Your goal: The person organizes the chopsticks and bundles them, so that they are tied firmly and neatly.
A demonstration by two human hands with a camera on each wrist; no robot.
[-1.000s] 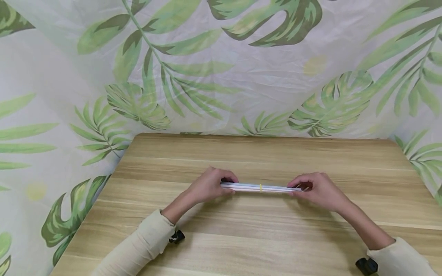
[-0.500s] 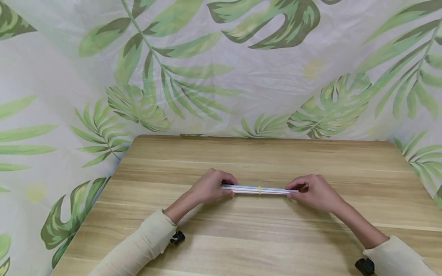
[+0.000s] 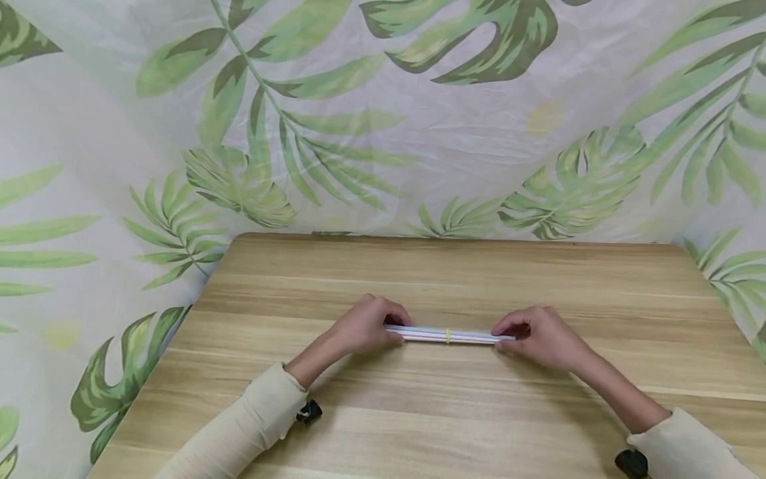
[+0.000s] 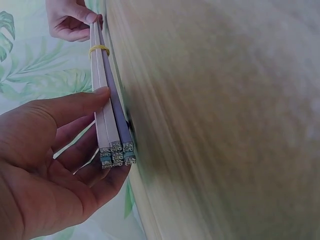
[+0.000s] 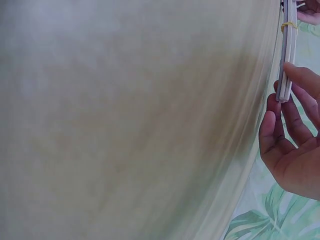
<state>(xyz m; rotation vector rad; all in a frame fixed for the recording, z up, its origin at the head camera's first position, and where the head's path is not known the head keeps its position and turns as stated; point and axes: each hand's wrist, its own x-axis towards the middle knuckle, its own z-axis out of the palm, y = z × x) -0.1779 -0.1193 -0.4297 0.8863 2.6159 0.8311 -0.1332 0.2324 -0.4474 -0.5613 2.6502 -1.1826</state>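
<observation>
A bundle of slim chopsticks [image 3: 419, 334], pale pink and bluish, lies crosswise between both hands, close over the table. Around its middle runs a yellow rubber band [image 3: 447, 336]. My left hand [image 3: 362, 326] pinches the left end, thumb on one side and fingers on the other. In the left wrist view the square, patterned ends [image 4: 117, 154] stick out past the thumb. My right hand [image 3: 543, 339] pinches the slimmer right end, whose tips show just beyond the thumb in the right wrist view. The fingers partly hide both ends of the bundle.
The wooden table [image 3: 443, 412] spreads beneath both hands. Behind it hangs a white cloth [image 3: 455, 146] with green leaf prints. A small black device [image 3: 309, 412] sits at the left cuff, and another black device [image 3: 632, 464] at the right cuff.
The bundle has come slightly toward me in both hands. My right hand has also shifted a little left; my left hand has barely moved.
</observation>
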